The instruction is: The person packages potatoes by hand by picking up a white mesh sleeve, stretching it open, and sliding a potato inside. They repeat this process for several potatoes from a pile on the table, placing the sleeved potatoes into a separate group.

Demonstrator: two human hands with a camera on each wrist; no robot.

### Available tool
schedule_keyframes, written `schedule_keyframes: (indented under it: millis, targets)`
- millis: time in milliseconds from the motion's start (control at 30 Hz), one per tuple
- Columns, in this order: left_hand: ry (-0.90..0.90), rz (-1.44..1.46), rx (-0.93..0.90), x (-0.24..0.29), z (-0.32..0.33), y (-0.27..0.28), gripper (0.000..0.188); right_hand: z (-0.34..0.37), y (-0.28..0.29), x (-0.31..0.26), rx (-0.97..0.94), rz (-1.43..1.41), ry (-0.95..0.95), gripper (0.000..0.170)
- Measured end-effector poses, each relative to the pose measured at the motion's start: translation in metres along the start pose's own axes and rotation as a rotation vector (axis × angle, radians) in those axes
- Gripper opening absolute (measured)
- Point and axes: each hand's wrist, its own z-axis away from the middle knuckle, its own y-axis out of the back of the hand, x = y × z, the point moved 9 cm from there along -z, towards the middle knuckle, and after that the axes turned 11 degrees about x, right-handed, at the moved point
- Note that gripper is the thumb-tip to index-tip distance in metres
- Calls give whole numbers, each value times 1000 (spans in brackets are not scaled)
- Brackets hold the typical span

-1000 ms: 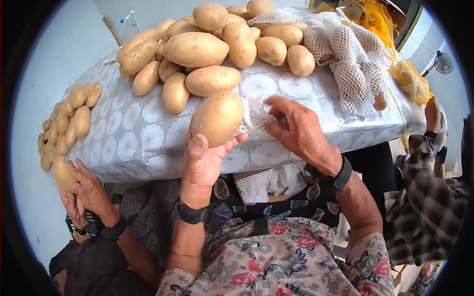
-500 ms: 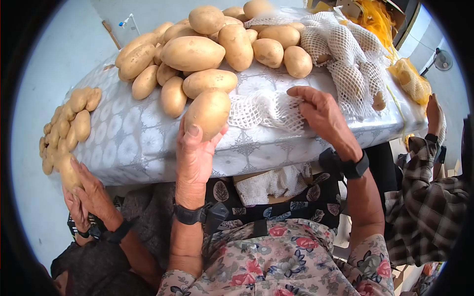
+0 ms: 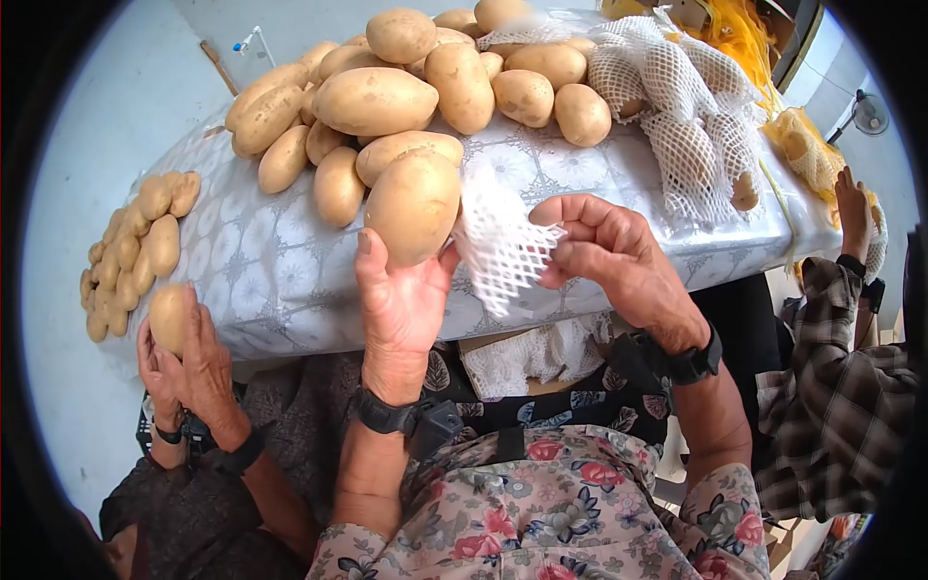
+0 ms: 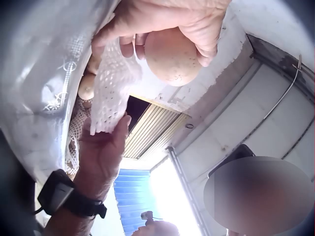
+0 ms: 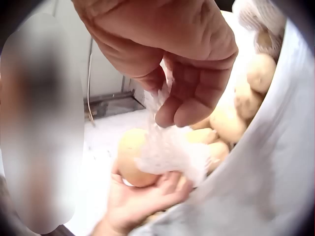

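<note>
A pale wall (image 3: 106, 126) fills the upper left of my head view, the patterned tablecloth (image 3: 570, 174) spans the middle, and a potato heap (image 3: 375, 101) sits at upper centre. The change I see is between the hands: the right hand (image 3: 623, 259), right of centre, has raised a white net sleeve (image 3: 501, 240) that lay on the cloth half a second ago. It hangs mid-frame, just right of the bare potato (image 3: 414, 208). I judge that sleeve and potato are being brought together, the potato not yet inside. The left hand (image 3: 398, 309), near centre, points upward, thumb and fingers curled round the potato's lower end. The right reaches in from lower right, thumb and bent fingers pinching the sleeve's edge. Whether the left fingertips touch the netting, I cannot tell.
</note>
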Motion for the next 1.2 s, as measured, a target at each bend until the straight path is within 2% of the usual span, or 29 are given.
schedule_keyframes:
  millis: [67, 167, 200, 300, 367, 433, 633, 700, 767, 800, 900, 967, 1000, 1033, 1100, 1200]
  targets:
    - [-4, 30, 43, 0, -3, 11, 79, -1, 7, 6, 43, 17, 46, 21]
    - [-37, 65, 63, 7, -6, 24, 75, -5, 36, 5, 167, 293, 174, 18]
    - [-56, 76, 64, 11, -7, 27, 74, -6, 41, 7, 202, 400, 104, 17]
    - [-120, 1, 74, 18, -9, 32, 73, -5, 38, -12, 242, 633, 486, 15]
    - [-134, -83, 63, 17, -9, 31, 73, 1, 28, -31, 283, 650, 752, 16]
    - [-149, -147, 38, 14, -9, 29, 73, 3, 17, -38, 281, 665, 865, 18]
    - [-195, -212, 19, 15, -5, 25, 76, -11, -3, -26, 114, 699, 697, 16]
    - [-235, -250, 40, 26, 3, 25, 80, -20, 12, -22, 242, 630, 573, 9]
    - [-99, -114, -165, 37, 22, 1, 81, -24, 21, -24, 321, 665, 488, 10]
    - [-50, -86, -218, 37, 30, -8, 84, -22, 17, -28, 333, 700, 551, 14]
    - [49, -96, -273, 21, 52, -34, 101, -19, -4, -28, 248, 795, 558, 17]
    - [93, -137, -276, 8, 61, -45, 116, -18, -10, -27, 186, 665, 447, 21]
    - [187, -228, -310, -3, 61, -47, 126, -18, -9, -23, 154, 562, 377, 22]
    - [202, -290, -308, -12, 59, -43, 128, -18, -8, -19, 125, 461, 304, 24]
    - [118, -384, -285, -19, 50, -35, 127, -14, -7, -20, 64, 422, 331, 26]
    - [125, -438, -270, -27, 41, -20, 118, -11, 2, -18, 43, 417, 356, 26]
